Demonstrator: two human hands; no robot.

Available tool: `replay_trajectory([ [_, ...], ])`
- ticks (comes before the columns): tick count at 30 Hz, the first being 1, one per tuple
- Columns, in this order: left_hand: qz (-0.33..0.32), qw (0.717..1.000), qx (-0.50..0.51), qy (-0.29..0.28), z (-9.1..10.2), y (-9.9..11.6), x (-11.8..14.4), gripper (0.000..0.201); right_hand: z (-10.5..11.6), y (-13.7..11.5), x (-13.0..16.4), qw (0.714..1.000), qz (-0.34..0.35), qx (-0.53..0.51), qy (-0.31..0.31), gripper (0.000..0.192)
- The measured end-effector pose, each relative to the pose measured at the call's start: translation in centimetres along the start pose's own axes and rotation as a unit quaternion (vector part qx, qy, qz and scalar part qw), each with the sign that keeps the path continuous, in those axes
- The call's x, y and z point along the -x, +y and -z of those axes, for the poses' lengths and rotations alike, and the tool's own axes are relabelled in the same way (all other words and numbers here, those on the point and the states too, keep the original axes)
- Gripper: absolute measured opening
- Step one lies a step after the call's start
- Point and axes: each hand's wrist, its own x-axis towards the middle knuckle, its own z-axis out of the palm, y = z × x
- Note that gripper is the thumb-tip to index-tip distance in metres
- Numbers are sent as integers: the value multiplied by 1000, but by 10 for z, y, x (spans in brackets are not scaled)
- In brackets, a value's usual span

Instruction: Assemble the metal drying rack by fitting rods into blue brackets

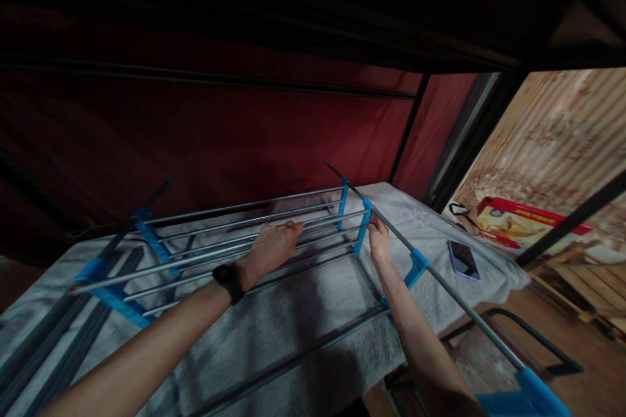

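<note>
A: How far along are we with this rack (249,220)? Looks roughly half built to us, lying on the grey blanket (313,313) on the bed.

B: Same guess here. We've got several crossbars (244,204) spanning the two sides, with blue joints on the left (120,303) and a blue bracket (362,234) on the right. Further down the long right pole (469,311) there's another joint (418,264), and we can't spot a bar coming off it, so probably more bars to fit.

A: What are our hands up to?

B: Our right hand (379,241) is pinching the edge of that bracket, thumb and fingers together. Our left hand (276,244), the one with the watch (228,283), is curled over the bars mid-rack. Can't tell if it's gripping one or just leaning on them.

A: Anything we can't make out?

B: Plenty lol. Our right fingertips are partly tucked behind the bracket, so we can't check if a bar end is seated. Our right forearm blocks part of the lower joint, the corner piece (531,394) is cut off by the frame, and those dark lengths (73,352) lower left could be loose poles or attached ones.
</note>
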Motion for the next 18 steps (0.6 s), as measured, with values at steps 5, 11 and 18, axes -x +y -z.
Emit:
replay_trajectory([
  [5, 7, 1000, 2, -10, 0, 0, -1, 30, 1, -3, 1, 1000, 2, -1, -10, 38],
  [11, 5, 1000, 14, -15, -2, -1, -3, 32, 0, -5, 6, 1000, 6, -4, 0, 33],
  [18, 15, 1000, 7, -5, -12, 1, -2, 31, -3, 1, 3, 999, 43, 6, -1, 44],
])
